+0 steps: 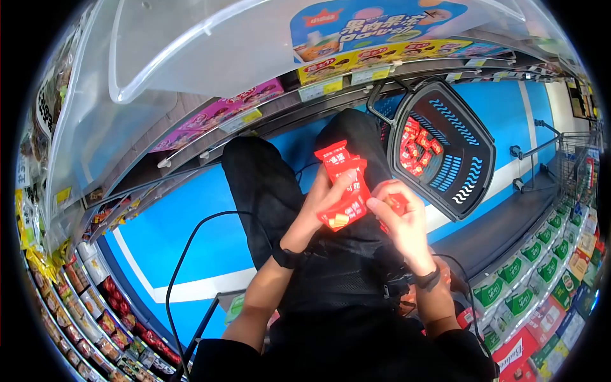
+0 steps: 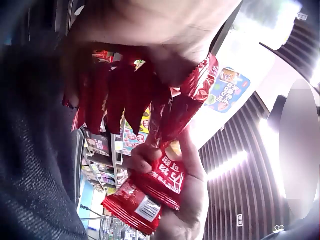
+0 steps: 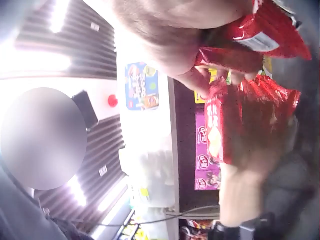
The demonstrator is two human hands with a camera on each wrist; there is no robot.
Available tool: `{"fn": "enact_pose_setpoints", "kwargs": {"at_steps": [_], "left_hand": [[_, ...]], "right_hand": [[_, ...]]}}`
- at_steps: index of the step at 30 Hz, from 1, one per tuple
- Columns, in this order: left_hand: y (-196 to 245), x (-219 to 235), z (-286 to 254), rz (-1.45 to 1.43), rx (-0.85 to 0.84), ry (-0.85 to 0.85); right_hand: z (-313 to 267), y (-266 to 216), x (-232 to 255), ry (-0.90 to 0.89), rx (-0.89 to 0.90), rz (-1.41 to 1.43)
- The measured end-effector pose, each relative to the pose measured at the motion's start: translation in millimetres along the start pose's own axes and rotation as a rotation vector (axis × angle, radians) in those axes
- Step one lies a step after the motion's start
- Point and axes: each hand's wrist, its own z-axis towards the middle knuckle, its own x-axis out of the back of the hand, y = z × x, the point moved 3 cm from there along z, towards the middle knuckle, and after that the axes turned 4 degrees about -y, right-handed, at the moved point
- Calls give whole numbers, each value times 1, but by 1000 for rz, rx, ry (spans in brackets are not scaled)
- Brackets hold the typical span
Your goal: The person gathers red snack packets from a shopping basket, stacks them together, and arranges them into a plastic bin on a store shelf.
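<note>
My left hand (image 1: 318, 200) grips a fanned stack of small red snack packets (image 1: 349, 210) above my lap. In the left wrist view, the crimped ends of that stack (image 2: 117, 97) hang in a row below the palm. Close by on the right, my right hand (image 1: 410, 223) pinches a couple of red packets (image 2: 132, 205) between thumb and fingers, one showing a white barcode panel. The right wrist view shows these packets (image 3: 270, 35) next to the upright stack (image 3: 217, 125). My fingers partly cover both lots. More red packets (image 1: 420, 153) lie heaped in a black shopping basket (image 1: 480, 181) beyond my knees.
A shelf with yellow boxes (image 1: 375, 57) and pink boxes (image 1: 223, 111) runs across the front. A metal shopping cart (image 1: 576, 165) stands at the right, above green packs (image 1: 519, 270). Blue floor (image 1: 191, 248) shows beside my legs, and a black cable (image 1: 175, 274) loops at the left.
</note>
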Motion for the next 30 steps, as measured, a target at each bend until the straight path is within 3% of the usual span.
{"fn": "enact_pose_setpoints", "kwargs": {"at_steps": [2, 4, 7, 8, 10, 11, 13, 14, 16, 17, 22, 25, 28, 30], "left_hand": [[-1, 2, -1, 17, 26, -23], [1, 1, -2, 59, 11, 10], [-1, -6, -4, -37, 68, 66], [-1, -7, -3, -35, 62, 87], [-2, -11, 0, -61, 32, 86], [-4, -11, 0, -115, 18, 92], [-10, -10, -3, -167, 14, 99], [-17, -7, -5, -261, 36, 110], [-27, 1, -10, -430, 85, 122], [-28, 8, -15, -459, 100, 114], [-25, 17, -28, -379, 54, 173], [-22, 20, -28, -362, 48, 184], [-14, 19, -32, -328, 20, 241], [-12, 23, -33, -487, 1, 315]], "right_hand": [[1, -8, 8, -48, -138, 140], [5, -8, 9, -8, -60, 62], [0, 1, 7, -105, -212, -180], [-1, 6, 3, -77, -112, -175], [-7, 12, 6, -30, -419, 87], [-8, 14, 9, -26, -424, 87], [-11, 19, 14, -118, -264, -18], [-11, 18, 17, -253, -176, -265], [-14, 12, 17, -403, -231, -500], [-15, 21, 17, -391, -109, -523], [-11, 17, -6, -389, -79, -821], [-9, 22, -29, -516, 67, -1055], [-3, 34, -46, -578, 101, -1167], [-1, 34, -52, -604, 124, -1159]]}}
